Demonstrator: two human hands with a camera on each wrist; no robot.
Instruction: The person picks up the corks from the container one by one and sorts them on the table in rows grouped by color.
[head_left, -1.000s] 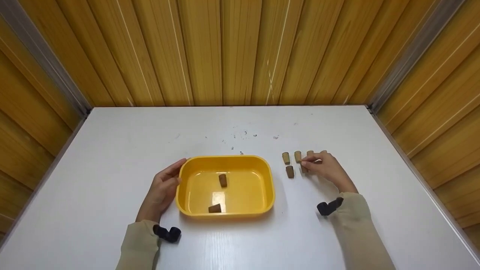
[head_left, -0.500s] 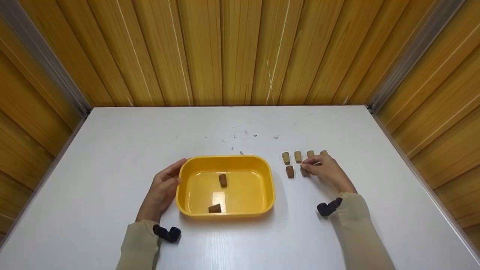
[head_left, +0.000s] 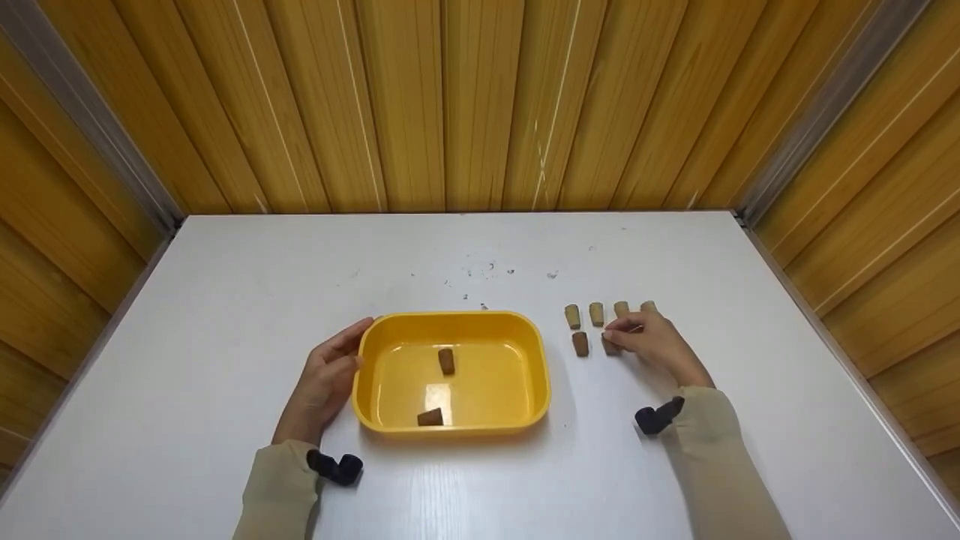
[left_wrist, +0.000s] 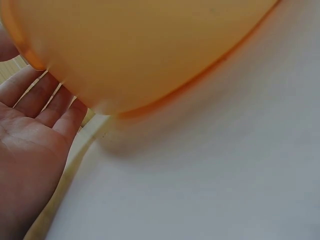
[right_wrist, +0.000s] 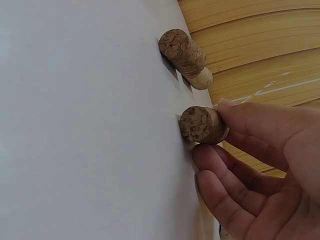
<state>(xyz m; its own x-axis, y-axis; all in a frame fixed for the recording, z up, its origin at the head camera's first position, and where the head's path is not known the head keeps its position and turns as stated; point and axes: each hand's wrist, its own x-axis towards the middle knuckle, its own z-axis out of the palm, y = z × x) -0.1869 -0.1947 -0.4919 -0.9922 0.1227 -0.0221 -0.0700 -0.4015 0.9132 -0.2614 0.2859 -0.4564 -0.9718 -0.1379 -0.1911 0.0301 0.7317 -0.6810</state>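
In the head view, my left hand rests against the left side of a yellow plastic tub. The left wrist view shows its fingers fairly straight, touching the tub's outer wall. Two brown cork stoppers lie in the tub, one near the middle and one by the front wall. To the right, my right hand pinches a brown cork stopper between thumb and fingers, low at the white table. Another brown cork lies just left of it.
Behind the right hand stands a row of lighter corks, including a leftmost one and a far right one partly hidden by the hand. Yellow wood-look panels wall in the white table at the back and sides.
The right hand and the cork it pinches have shifted only slightly at the same spot in the front row. The left hand, the tub and the corks inside stay put.
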